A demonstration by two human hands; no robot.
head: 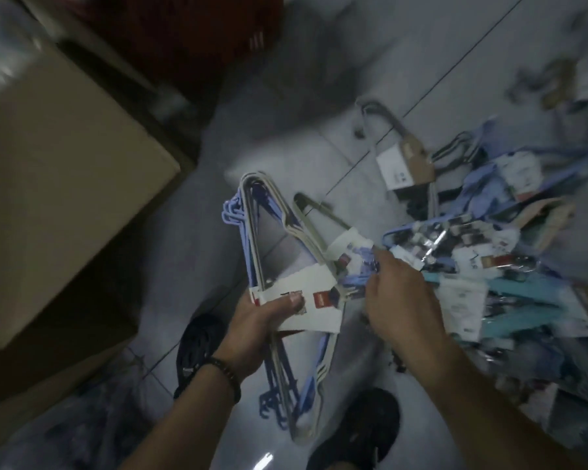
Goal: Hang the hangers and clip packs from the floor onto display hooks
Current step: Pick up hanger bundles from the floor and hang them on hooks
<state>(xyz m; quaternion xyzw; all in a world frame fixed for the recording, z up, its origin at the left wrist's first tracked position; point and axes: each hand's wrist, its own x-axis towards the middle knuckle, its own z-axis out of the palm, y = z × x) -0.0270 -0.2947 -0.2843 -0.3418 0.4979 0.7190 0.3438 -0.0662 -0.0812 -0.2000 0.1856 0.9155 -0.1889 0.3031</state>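
My left hand [258,325] grips a bundle of white and blue hangers [252,232] by its white paper label [306,300], held above the floor. My right hand [399,300] is closed on the neck of another banded hanger set [350,245] right beside it. A clear clip pack [431,242] with a blue edge lies just past my right fingers. More blue and teal hanger packs [523,293] are heaped on the floor at the right. A grey hanger set with a brown and white label [404,161] lies farther back.
A big cardboard box [65,184] stands at the left, close to the held bundle. My dark shoes [357,432] show at the bottom, on pale floor tiles [455,62]. A dark red object [190,35] sits at the top, blurred.
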